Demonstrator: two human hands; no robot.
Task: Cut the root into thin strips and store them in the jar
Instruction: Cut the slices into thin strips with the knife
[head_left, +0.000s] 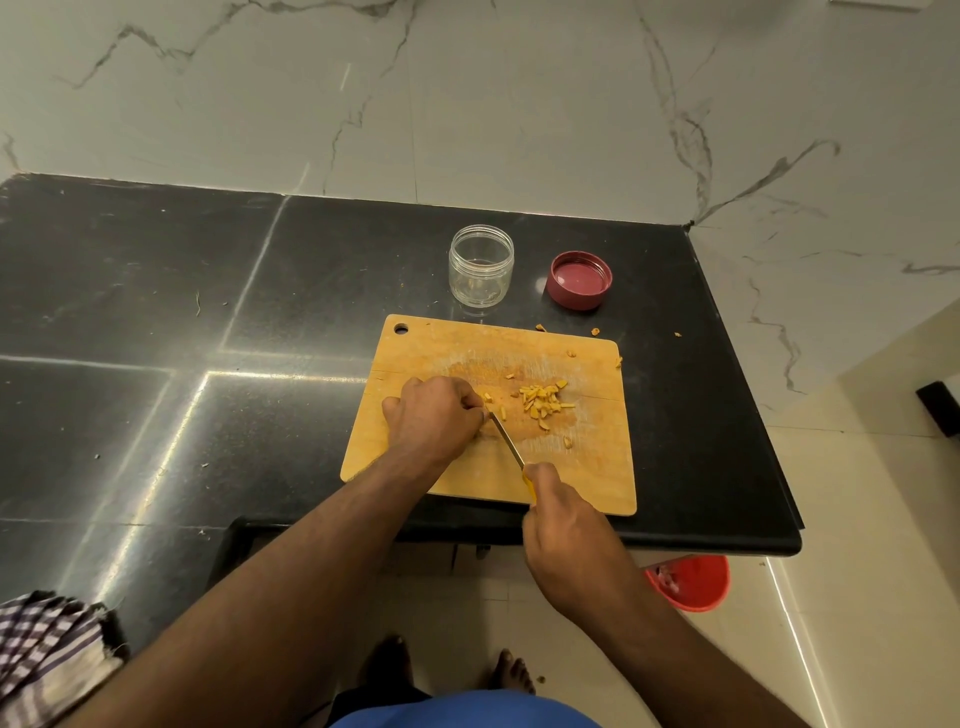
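1. A checked cloth is lying well to the left of the rectangular wooden cutting board.
2. The left hand is resting on the board, fingers curled down over the root piece, which is hidden beneath them.
3. A clear round plastic jar is standing open just behind the board.
4. The right hand is gripping the yellow-handled knife, blade angling against the left fingers.
5. Yellow root strips are lying on the board.
6. A maroon round lid is sitting behind the board.

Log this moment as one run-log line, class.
stage: cutting | left hand: holds root on board | right hand: grips knife | strips: on board | jar: open, empty
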